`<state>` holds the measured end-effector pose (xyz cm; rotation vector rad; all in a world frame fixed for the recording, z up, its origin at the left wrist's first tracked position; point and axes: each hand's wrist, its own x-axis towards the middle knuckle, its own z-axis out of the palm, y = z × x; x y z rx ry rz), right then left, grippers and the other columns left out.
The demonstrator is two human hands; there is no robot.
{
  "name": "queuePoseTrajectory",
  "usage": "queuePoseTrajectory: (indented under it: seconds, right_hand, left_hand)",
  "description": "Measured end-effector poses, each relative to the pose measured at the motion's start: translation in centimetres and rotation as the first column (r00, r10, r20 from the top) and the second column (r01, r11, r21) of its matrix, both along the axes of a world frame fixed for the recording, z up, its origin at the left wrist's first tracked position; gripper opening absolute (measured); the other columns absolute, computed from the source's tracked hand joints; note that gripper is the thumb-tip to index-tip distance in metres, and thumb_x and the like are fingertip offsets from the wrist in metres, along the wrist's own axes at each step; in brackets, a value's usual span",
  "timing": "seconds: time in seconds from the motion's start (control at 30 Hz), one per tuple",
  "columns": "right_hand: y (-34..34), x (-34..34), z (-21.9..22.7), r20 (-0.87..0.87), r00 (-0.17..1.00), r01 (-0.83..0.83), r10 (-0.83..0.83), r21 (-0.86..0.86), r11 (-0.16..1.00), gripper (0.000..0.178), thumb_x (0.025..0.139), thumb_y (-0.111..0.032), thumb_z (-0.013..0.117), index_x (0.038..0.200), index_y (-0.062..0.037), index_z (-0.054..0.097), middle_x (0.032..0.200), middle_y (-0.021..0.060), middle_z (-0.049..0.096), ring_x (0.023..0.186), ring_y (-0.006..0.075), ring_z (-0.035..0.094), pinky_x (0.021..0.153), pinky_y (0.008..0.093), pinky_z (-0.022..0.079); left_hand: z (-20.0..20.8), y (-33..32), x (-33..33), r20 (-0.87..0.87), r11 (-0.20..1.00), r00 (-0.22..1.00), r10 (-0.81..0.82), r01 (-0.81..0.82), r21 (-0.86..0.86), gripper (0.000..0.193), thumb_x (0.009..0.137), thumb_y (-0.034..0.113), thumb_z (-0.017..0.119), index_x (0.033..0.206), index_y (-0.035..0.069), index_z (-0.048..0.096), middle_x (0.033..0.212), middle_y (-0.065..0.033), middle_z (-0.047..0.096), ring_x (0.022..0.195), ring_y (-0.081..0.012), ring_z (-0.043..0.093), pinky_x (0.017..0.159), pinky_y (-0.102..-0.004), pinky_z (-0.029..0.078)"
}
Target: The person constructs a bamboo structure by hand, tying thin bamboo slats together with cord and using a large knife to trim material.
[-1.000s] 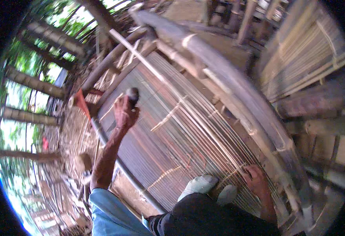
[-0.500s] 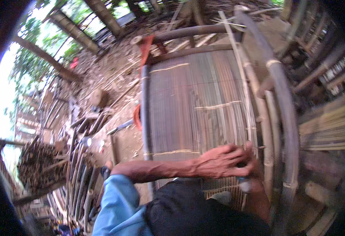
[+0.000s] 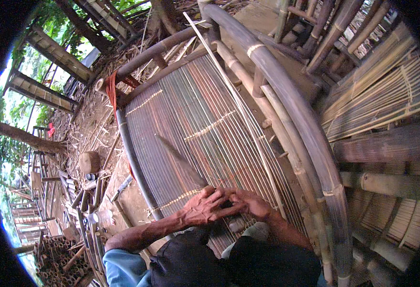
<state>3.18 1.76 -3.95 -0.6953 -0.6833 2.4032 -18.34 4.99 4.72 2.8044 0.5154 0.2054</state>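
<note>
My left hand [image 3: 203,206] and my right hand [image 3: 248,204] meet low in the middle, over a bench seat of thin bamboo slats [image 3: 171,115]. A long tapered blade, seemingly a knife [image 3: 183,163], points up and left from between them, blurred by motion. It lies in line with my right forearm, and its handle is hidden in my closed right fingers. My left fingers are bent closed against the right hand, covering whatever they hold. Pale bindings cross the slats, and a long loose-looking strip [image 3: 241,107] runs along their right side.
Thick bamboo rails [image 3: 296,95] frame the seat's right side. An orange cloth [image 3: 111,91] is tied at the far left corner. On the left ground are a wood block [image 3: 89,162], bamboo poles and a stack of cut bamboo [image 3: 59,260]. Another slatted panel [image 3: 377,91] stands right.
The view has turned, so the bench now slants. My hands have shifted from the seat's right edge toward its middle. The blade now shows beyond them.
</note>
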Motion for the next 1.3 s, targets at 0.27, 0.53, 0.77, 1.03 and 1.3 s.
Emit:
queuePoseTrajectory:
  seconds: [0.27, 0.53, 0.77, 1.03, 1.3]
  right_hand:
    - [-1.3, 0.8, 3.6, 0.69, 0.578, -0.129, -0.435, 0.604, 0.787, 0.044, 0.097, -0.025, 0.055, 0.136, -0.006, 0.046, 0.108, 0.0181, 0.059, 0.095, 0.0264, 0.061, 0.081, 0.0389, 0.051]
    - [-4.7, -0.9, -2.5, 0.273, 0.917, 0.28, -0.292, 0.083, 0.956, 0.039, 0.104, -0.019, 0.035, 0.135, -0.001, 0.05, 0.123, 0.0117, 0.06, 0.111, 0.0198, 0.058, 0.098, 0.0332, 0.045]
    - [-3.9, -1.1, 2.7, 0.198, 0.958, 0.211, -0.209, 0.011, 0.977, 0.052, 0.101, -0.031, 0.049, 0.142, -0.0006, 0.04, 0.136, 0.0109, 0.053, 0.12, 0.0226, 0.053, 0.106, 0.0362, 0.038]
    - [-4.4, 3.1, 5.6, 0.101, 0.971, 0.213, -0.217, 0.047, 0.976, 0.063, 0.091, -0.012, 0.062, 0.146, 0.0016, 0.036, 0.113, 0.0138, 0.064, 0.086, 0.0146, 0.061, 0.081, 0.0285, 0.049]
    - [-7.3, 9.5, 11.0, 0.368, 0.838, 0.322, -0.402, 0.261, 0.91, 0.066, 0.085, -0.033, 0.067, 0.136, 0.004, 0.049, 0.123, 0.0149, 0.063, 0.109, 0.0212, 0.062, 0.096, 0.0339, 0.048]
  left_hand:
    - [1.9, 0.1, 0.3, -0.331, 0.997, 0.944, -0.007, -0.019, -0.076, 0.066, 0.093, 0.019, 0.047, 0.154, 0.031, 0.025, 0.105, -0.0081, 0.059, 0.104, -0.0238, 0.053, 0.088, -0.0367, 0.04]
    - [0.0, -0.5, 1.0, -0.146, 0.999, 0.989, 0.036, -0.033, 0.024, 0.066, 0.089, 0.023, 0.047, 0.151, 0.008, 0.03, 0.106, -0.0092, 0.058, 0.107, -0.0237, 0.052, 0.09, -0.0357, 0.039]
    - [1.2, 0.3, 1.3, -0.296, 0.958, 0.952, 0.071, 0.018, 0.286, 0.07, 0.088, 0.026, 0.049, 0.148, -0.005, 0.03, 0.102, -0.0084, 0.056, 0.106, -0.022, 0.052, 0.087, -0.0338, 0.038]
    - [6.7, 2.7, -6.2, -0.21, 0.865, 0.843, 0.496, -0.5, 0.035, 0.089, 0.072, 0.012, 0.072, 0.151, 0.029, 0.035, 0.13, -0.0187, 0.045, 0.118, -0.0362, 0.045, 0.101, -0.0519, 0.033]
    - [6.6, 9.9, -12.6, -0.195, 0.739, 0.837, 0.512, -0.544, -0.396, 0.076, 0.064, 0.022, 0.085, 0.134, 0.015, 0.056, 0.125, -0.0158, 0.057, 0.117, -0.0298, 0.052, 0.102, -0.0435, 0.037]
